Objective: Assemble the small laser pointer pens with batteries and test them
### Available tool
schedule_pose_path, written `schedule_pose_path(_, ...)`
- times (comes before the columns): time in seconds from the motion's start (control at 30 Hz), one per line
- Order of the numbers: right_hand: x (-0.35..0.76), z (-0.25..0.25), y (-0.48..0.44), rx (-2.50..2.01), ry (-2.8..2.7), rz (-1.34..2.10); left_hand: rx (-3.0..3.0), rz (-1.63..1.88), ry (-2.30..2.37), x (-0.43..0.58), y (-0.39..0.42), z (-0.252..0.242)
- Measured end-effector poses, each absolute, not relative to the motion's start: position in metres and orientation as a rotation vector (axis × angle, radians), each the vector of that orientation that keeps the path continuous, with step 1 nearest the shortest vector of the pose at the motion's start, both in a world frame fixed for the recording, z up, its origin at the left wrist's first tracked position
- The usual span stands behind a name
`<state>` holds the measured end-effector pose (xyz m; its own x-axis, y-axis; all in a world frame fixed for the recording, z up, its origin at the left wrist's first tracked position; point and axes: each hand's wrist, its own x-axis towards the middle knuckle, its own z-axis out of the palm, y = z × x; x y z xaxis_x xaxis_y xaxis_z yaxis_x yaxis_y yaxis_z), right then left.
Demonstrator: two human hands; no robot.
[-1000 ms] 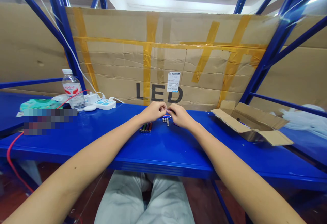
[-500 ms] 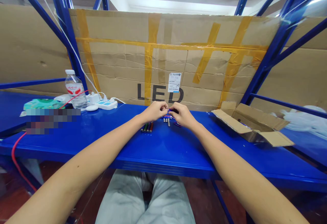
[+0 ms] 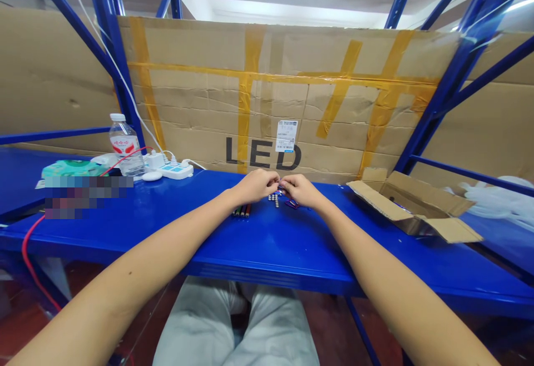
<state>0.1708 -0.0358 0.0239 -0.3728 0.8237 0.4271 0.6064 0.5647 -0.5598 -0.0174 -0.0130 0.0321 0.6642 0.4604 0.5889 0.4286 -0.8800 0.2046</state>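
Both my hands meet at the middle of the blue shelf [image 3: 267,243], fingertips pinched together over a tiny part too small to name. My left hand [image 3: 255,184] is curled, and my right hand [image 3: 299,189] is curled facing it. Just below the fingers lies a small cluster of silvery beads or screws [image 3: 274,199]. Left of that, a few thin coloured sticks [image 3: 241,211] lie side by side. A small purple-red piece [image 3: 292,204] lies under my right hand.
An open cardboard box [image 3: 413,210] sits at the right. A water bottle [image 3: 123,146], a white power strip [image 3: 175,170] with cables and a green packet [image 3: 70,168] stand at the left. A taped "LED" cardboard sheet [image 3: 267,93] backs the shelf. White gloves [image 3: 496,199] lie far right.
My hands stay pinched together at the same spot; the view has shifted slightly, and the purple-red piece under my right hand shows more.
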Motion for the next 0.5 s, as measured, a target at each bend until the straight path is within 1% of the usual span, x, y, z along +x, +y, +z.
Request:
schedule_pose_path(0.27,0.182,0.027,-0.036,-1.039,-2.038,0.94,2.9,0.988,0.721,-0.015,-0.017,0.034)
schedule_pose_path(0.37,0.183,0.027,-0.036,-1.004,-2.004,1.032,2.933,0.972,0.743,-0.015,-0.019,0.035)
schedule_pose_path(0.5,0.185,0.027,-0.037,-1.0,-1.977,1.063,2.965,0.939,0.763,-0.015,-0.018,0.036)
